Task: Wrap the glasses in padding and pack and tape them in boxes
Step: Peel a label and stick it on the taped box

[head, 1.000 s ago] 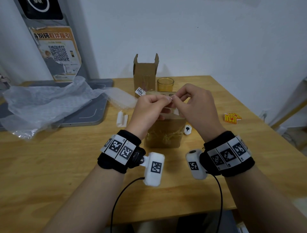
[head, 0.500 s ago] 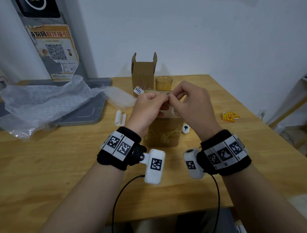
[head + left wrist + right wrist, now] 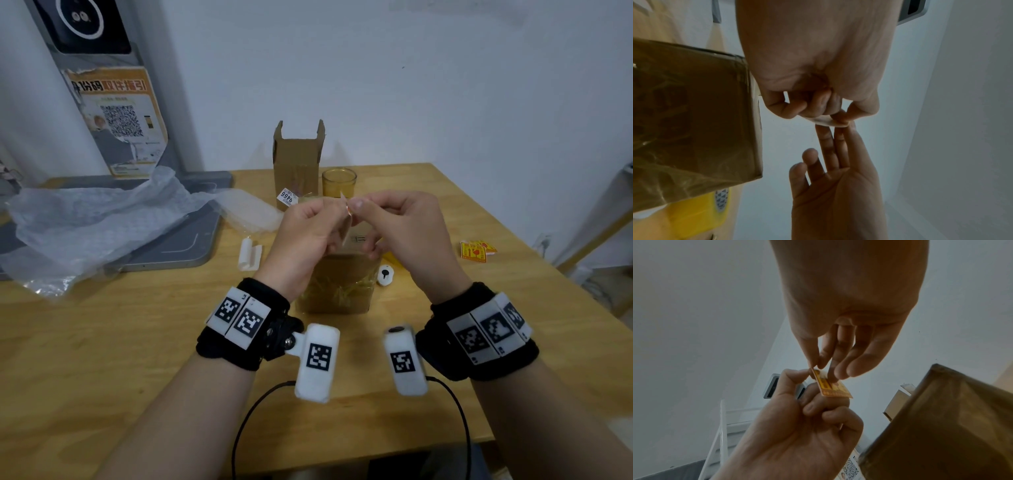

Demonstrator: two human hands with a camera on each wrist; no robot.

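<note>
A small orange sticker point(image 3: 346, 221) is held up over the taped brown box point(image 3: 337, 291). My left hand point(image 3: 337, 219) pinches its lower part between thumb and forefinger, the other fingers curled. My right hand point(image 3: 354, 205) pinches its top corner with thumb and fingertip. In the right wrist view the sticker point(image 3: 831, 387) shows its printed orange face, and the box point(image 3: 941, 426) lies below right. The left wrist view shows the sticker's pale back point(image 3: 828, 122) between both hands. An open cardboard box point(image 3: 297, 161) and an amber glass point(image 3: 339, 181) stand behind.
Bubble wrap point(image 3: 96, 222) lies on a grey tray at the left. More orange stickers point(image 3: 476, 250) lie at the right of the table point(image 3: 102, 342). A yellow tape roll point(image 3: 698, 214) sits beside the taped box, near a small white piece point(image 3: 385, 274).
Both hands have stayed together above the taped box. The sticker now stands out between the fingertips, and the right fingers have shifted to its top corner.
</note>
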